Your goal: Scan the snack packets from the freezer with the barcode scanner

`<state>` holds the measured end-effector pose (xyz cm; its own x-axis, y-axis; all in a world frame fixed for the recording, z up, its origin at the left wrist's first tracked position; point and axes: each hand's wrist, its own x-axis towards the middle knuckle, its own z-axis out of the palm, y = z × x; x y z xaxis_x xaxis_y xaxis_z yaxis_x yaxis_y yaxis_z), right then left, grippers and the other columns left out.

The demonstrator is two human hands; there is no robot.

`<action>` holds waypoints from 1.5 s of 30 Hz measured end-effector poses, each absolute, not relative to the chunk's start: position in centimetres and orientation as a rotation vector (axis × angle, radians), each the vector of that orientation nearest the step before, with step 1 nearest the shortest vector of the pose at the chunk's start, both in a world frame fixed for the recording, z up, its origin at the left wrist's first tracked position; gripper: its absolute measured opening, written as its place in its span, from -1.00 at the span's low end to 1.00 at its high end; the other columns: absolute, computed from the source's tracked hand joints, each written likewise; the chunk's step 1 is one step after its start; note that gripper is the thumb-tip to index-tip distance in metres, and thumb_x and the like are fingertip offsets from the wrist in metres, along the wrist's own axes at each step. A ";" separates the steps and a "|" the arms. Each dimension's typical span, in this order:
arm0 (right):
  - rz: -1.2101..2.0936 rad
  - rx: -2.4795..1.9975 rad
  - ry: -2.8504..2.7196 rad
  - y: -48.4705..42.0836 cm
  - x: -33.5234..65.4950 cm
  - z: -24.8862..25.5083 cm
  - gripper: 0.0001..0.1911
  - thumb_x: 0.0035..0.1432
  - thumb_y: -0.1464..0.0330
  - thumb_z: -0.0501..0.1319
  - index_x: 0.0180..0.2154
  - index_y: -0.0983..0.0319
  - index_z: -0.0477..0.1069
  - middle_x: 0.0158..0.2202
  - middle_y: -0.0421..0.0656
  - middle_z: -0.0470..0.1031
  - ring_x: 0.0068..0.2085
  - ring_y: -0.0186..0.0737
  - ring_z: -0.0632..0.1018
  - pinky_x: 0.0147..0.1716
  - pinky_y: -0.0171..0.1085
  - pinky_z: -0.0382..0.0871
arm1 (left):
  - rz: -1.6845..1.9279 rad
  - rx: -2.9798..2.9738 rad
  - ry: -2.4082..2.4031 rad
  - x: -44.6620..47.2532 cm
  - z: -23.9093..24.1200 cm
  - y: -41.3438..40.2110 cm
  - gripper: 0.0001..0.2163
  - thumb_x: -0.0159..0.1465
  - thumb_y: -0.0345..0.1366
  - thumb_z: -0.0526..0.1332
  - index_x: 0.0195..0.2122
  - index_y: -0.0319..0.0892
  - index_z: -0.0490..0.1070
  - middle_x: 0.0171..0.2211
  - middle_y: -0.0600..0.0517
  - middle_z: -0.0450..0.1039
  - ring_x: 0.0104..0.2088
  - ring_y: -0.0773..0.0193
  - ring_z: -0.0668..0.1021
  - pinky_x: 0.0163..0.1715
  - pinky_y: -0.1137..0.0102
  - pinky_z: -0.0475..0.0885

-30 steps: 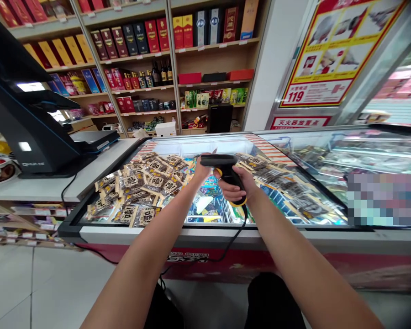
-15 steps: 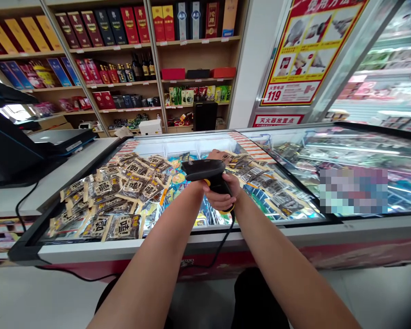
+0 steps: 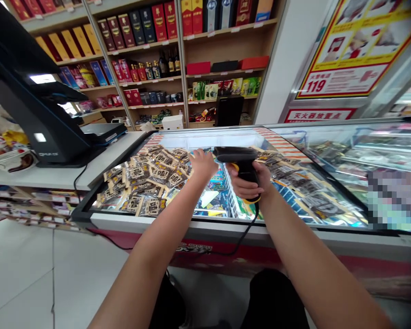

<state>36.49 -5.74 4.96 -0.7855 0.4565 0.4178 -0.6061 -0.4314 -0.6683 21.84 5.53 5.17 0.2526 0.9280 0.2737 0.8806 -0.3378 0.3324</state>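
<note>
Over the chest freezer (image 3: 205, 225), the right hand (image 3: 249, 183) clasps a barcode scanner (image 3: 237, 156) by its handle; it looks like light, rigid plastic. The left hand (image 3: 202, 164) spreads open over snack packets (image 3: 150, 176).

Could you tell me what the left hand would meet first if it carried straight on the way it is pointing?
Most likely the snack packets piled on the freezer lid: the left hand points forward into their edge, though depth is hard to judge.
</note>
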 end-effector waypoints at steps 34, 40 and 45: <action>1.667 -0.607 -1.018 -4.2 35.2 5.7 -0.61 0.31 0.03 0.40 -0.17 0.18 0.38 -0.58 -0.39 0.25 -0.69 -0.46 0.16 -0.67 -0.42 0.14 | 1.048 0.472 0.529 19.2 3.9 8.8 -0.73 0.50 -0.21 0.15 0.16 -0.15 0.43 -0.10 -0.11 0.64 -0.12 0.14 0.72 -0.03 0.29 0.64; 1.561 -0.595 -0.995 -4.4 35.0 6.1 -0.55 0.24 0.00 0.45 -0.16 0.18 0.38 -0.58 -0.41 0.25 -0.68 -0.49 0.16 -0.66 -0.44 0.13 | 1.018 0.454 0.617 19.9 3.3 7.9 -0.72 0.44 -0.24 0.21 0.14 -0.13 0.43 -0.02 -0.15 0.63 -0.10 0.12 0.72 -0.10 0.33 0.65; 1.567 -0.590 -0.971 -4.4 35.0 6.1 -0.57 0.28 0.02 0.43 -0.15 0.16 0.34 -0.58 -0.42 0.22 -0.67 -0.47 0.14 -0.66 -0.44 0.12 | 1.010 0.484 0.623 20.2 3.0 7.7 -0.75 0.43 -0.23 0.21 0.11 -0.09 0.44 -0.01 -0.13 0.63 -0.13 0.14 0.71 -0.10 0.33 0.65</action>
